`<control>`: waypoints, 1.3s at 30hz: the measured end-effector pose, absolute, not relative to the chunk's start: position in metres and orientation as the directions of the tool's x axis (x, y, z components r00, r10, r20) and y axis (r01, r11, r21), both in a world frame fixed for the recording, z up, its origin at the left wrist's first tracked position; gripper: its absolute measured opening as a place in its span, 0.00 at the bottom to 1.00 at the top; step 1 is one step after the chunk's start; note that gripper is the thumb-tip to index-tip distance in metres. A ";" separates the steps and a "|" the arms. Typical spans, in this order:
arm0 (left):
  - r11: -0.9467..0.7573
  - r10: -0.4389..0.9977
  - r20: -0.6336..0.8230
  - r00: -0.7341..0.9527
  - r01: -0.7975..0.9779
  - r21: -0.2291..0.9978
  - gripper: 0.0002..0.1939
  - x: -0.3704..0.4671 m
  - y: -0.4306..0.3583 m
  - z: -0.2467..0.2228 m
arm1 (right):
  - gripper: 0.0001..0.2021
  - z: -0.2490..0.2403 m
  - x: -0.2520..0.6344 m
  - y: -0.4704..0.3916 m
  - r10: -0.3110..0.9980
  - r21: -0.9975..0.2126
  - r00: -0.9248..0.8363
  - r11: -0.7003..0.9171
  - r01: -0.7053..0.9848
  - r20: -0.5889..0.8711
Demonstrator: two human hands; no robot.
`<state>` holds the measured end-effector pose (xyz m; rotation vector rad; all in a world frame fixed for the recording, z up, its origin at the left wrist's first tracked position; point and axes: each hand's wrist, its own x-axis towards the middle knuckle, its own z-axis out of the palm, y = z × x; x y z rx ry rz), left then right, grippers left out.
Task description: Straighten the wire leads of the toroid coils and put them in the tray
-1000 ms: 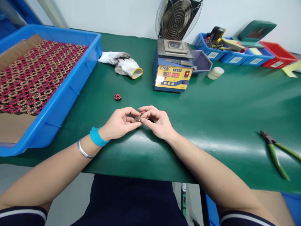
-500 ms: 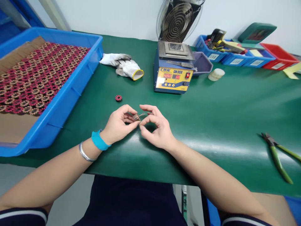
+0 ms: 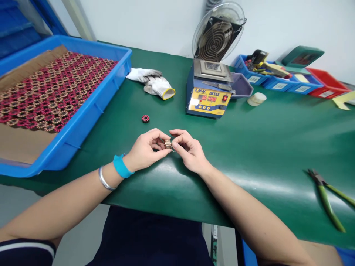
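Observation:
My left hand pinches a small copper-wound stator between thumb and fingertips, above the green mat. Against its right side, my right hand has thumb and index finger pressed together on a thin wire lead, which curves out below the fingertips. The other fingers of that hand are bent and partly hidden. Beyond the left hand, a wound stator with a red face lies flat on the mat.
At left stands a blue tray filled with rows of red and tan wound stators. White gloves, a solder pot and a round white container sit toward the back. Green-handled cutters lie right; small bins line the wall.
My right thumb and index finger have closed on a wire lead; before, they were beside the leads. The stator has turned in my left fingers. The whole view has shifted slightly.

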<state>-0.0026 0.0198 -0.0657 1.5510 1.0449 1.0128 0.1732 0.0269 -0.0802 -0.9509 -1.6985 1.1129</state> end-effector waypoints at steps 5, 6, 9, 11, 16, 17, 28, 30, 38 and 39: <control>-0.178 0.950 0.132 0.282 0.144 0.973 0.10 -0.002 0.019 -0.066 | 0.13 -0.080 0.173 0.026 0.925 -0.956 -0.309 0.269 0.117 0.223; -0.176 0.951 0.132 0.279 0.140 0.974 0.10 -0.002 0.019 -0.066 | 0.12 -0.080 0.174 0.027 0.934 -0.961 -0.289 0.253 0.115 0.211; -0.141 0.954 0.106 0.279 0.109 0.984 0.12 -0.002 0.018 -0.065 | 0.12 -0.082 0.177 0.031 0.969 -0.982 -0.186 0.177 0.060 0.163; -0.104 0.955 0.080 0.286 0.070 0.992 0.13 -0.003 0.018 -0.064 | 0.11 -0.082 0.178 0.033 0.985 -0.993 -0.131 0.112 -0.036 0.116; -0.088 0.935 0.087 0.344 -0.012 0.996 0.14 -0.005 0.018 -0.061 | 0.08 -0.081 0.176 0.035 0.966 -0.986 -0.253 0.006 -0.169 0.049; -0.103 0.931 0.101 0.350 -0.012 0.995 0.13 -0.005 0.018 -0.060 | 0.08 -0.080 0.175 0.034 0.958 -0.989 -0.278 0.023 -0.149 0.064; -0.201 0.925 0.170 0.339 0.058 0.978 0.07 -0.005 0.018 -0.062 | 0.15 -0.080 0.175 0.031 0.951 -0.990 -0.274 0.143 -0.015 0.142; -0.209 0.922 0.179 0.343 0.053 0.976 0.07 -0.005 0.018 -0.062 | 0.14 -0.080 0.175 0.030 0.945 -0.989 -0.292 0.149 -0.013 0.147; -0.219 0.914 0.180 0.362 0.070 0.973 0.06 -0.005 0.017 -0.059 | 0.08 -0.075 0.181 0.035 0.942 -0.988 -0.302 0.126 -0.092 0.149; -0.220 0.918 0.182 0.352 0.071 0.973 0.06 -0.004 0.017 -0.058 | 0.09 -0.074 0.182 0.036 0.953 -0.984 -0.265 0.119 -0.129 0.150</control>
